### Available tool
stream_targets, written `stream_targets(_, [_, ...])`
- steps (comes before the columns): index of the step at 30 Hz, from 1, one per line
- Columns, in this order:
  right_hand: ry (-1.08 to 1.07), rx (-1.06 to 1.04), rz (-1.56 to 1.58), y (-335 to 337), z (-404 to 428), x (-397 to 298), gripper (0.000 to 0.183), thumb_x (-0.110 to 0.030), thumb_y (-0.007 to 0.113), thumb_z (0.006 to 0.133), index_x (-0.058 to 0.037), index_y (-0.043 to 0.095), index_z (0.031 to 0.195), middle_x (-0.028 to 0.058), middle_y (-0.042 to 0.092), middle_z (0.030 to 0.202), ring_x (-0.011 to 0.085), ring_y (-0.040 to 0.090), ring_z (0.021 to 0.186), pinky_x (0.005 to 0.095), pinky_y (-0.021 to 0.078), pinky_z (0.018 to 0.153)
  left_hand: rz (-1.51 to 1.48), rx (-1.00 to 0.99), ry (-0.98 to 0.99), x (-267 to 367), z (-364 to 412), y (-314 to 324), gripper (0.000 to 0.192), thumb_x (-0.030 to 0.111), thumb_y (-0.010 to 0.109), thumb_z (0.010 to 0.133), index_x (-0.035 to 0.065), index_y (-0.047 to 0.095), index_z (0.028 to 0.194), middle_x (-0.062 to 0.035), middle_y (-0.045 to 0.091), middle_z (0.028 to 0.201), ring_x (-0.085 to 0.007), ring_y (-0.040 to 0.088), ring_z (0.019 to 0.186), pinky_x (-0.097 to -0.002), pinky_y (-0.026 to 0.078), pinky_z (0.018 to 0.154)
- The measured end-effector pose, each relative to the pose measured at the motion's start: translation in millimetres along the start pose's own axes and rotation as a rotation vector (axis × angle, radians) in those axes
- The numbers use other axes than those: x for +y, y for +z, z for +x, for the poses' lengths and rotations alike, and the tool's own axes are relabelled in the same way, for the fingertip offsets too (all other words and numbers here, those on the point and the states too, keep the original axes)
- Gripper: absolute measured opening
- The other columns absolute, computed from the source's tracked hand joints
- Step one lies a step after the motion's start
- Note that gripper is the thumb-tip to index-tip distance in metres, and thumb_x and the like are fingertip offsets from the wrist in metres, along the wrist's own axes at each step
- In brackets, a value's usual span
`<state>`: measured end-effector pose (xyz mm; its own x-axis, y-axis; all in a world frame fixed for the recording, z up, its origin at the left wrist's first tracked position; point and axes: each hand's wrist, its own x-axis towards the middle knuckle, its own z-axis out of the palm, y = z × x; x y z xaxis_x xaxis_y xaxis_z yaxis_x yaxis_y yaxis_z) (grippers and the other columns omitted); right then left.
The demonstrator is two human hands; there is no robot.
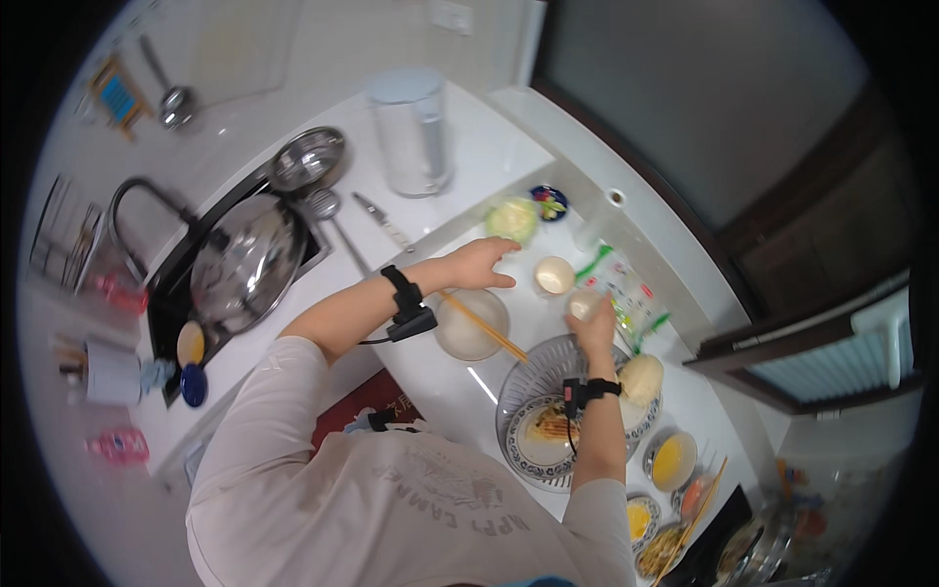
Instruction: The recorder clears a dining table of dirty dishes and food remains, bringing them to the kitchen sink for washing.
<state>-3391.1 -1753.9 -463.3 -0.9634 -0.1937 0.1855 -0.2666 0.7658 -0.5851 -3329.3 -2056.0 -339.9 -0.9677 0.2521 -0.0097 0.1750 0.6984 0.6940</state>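
Observation:
My left hand [484,264] reaches over the white counter with fingers spread, just below a pale green cabbage [512,220], and holds nothing. My right hand [596,326] is closed around a small cup [585,302] with pale contents. Between the hands stands a second such cup [554,276]. Below my left forearm, a white bowl [469,334] has wooden chopsticks [488,326] laid across it. Under my right wrist are a grey slotted basket [539,367] and a patterned plate [524,440] bearing browned food [554,425]. A lump of dough [640,380] rests on another plate at right.
A clear pitcher [411,139], a knife [381,220] and a skimmer [345,235] lie toward the sink. A large lid [249,264] covers part of the sink. Plastic packets [623,286] line the back edge. Bowls with yellow liquid [669,461] and shredded food [662,552] stand at lower right.

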Motion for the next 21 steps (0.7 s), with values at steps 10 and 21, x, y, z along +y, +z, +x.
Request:
stream_targets(10, [-0.066, 0.022, -0.093, -13, -15, -14, 0.099, -0.028, 0.083, 0.055, 0.0117, 0.033, 0.131, 0.0304, 0.045, 0.126, 0.0420, 0.043, 0.118, 0.0432, 0.0344, 0.101, -0.161, 0.248, -0.405, -42, -253, -89, 0.036, 0.024, 0.068, 0.081, 0.0016, 0.061, 0.109, -0.0103, 0.064, 0.094, -0.0164, 0.061, 0.081, -0.0280, 0.050, 0.073])
stream_targets(21, [-0.081, 0.104, 0.290, 26, -73, -167, 0.052, -0.017, 0.066, 0.082, -0.0022, 0.046, 0.128, 0.0130, 0.051, 0.123, 0.0235, 0.049, 0.114, 0.0379, 0.0417, 0.091, -0.290, 0.613, -0.495, -98, -401, -129, 0.023, 0.016, 0.067, 0.082, 0.0005, 0.063, 0.099, 0.0010, 0.057, 0.072, -0.0054, 0.051, 0.067, -0.0212, 0.043, 0.062])
